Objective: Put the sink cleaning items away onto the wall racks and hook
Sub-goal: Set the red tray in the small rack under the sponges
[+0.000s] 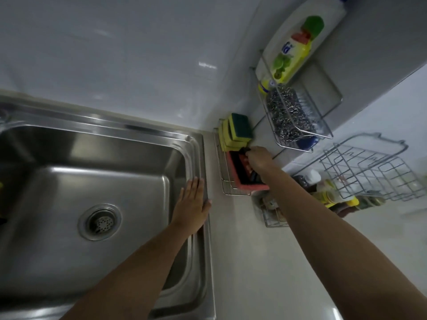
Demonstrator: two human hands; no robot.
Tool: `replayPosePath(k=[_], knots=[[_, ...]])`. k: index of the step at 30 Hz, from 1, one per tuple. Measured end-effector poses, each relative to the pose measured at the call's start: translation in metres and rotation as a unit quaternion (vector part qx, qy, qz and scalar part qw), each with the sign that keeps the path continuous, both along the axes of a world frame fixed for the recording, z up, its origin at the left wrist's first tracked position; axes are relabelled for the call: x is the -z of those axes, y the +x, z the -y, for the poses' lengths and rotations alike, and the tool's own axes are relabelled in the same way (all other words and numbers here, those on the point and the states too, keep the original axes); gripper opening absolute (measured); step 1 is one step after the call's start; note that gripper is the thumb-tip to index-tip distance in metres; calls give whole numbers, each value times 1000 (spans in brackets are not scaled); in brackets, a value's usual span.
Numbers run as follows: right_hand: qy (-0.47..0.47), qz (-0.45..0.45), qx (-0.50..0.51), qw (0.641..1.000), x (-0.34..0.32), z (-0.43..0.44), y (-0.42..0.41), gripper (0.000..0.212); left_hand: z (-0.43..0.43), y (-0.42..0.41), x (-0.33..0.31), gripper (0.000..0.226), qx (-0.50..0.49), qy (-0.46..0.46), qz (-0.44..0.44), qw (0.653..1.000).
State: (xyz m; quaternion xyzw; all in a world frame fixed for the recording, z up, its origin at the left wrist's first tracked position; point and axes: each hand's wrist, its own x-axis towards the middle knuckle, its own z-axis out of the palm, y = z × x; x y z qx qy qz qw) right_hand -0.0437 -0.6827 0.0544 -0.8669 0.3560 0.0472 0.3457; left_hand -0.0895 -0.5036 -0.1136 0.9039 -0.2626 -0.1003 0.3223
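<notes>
- Fingers of the right hand [258, 158] are pinched around the black handle of a scrubbing pad [240, 174], pink foam underneath, black holder on top, and they are lowering it into the low wire rack [221, 179] on the wall.
- Grip sits at the far end of the handle, probably so the pad's near end can drop behind the rack's front rail first.
- Just beyond the grip, touching the pad's far end, stand the yellow-and-green sponges [235, 131], packed upright in the same rack; that looks like why the pad goes in on edge, to fit what room is left.
- Up and to the right of the grip hangs the upper rack [300, 125], already holding steel wool [285, 116] and a detergent bottle [298, 45].
- Left hand [193, 204] holds nothing; it lies flat and spread on the sink rim [206, 250], well to the left of the grip, seemingly bracing the reach.
- Pad looks dry-ish and stiff, pink layer thin, its face partly hidden by the hand.
</notes>
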Motion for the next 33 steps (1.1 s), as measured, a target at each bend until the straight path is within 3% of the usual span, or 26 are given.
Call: replayPosePath(k=[6, 12, 16, 20, 26, 33], knots=[[-22, -48, -34, 998, 24, 7, 16, 18, 1, 3, 12, 68, -23, -48, 7, 999], [46, 48, 22, 998, 51, 8, 11, 42, 1, 4, 15, 68, -26, -54, 0, 998], [50, 94, 44, 993, 64, -1, -2, 45, 2, 4, 15, 67, -32, -51, 5, 998], [-18, 97, 37, 994, 61, -3, -12, 44, 2, 4, 15, 66, -27, -38, 3, 999], [-163, 18, -12, 986, 53, -13, -27, 44, -2, 11, 7, 69, 14, 27, -8, 1000], [-275, -63, -71, 957, 55, -32, -65, 60, -9, 15, -26, 68, 66, 138, -13, 988]])
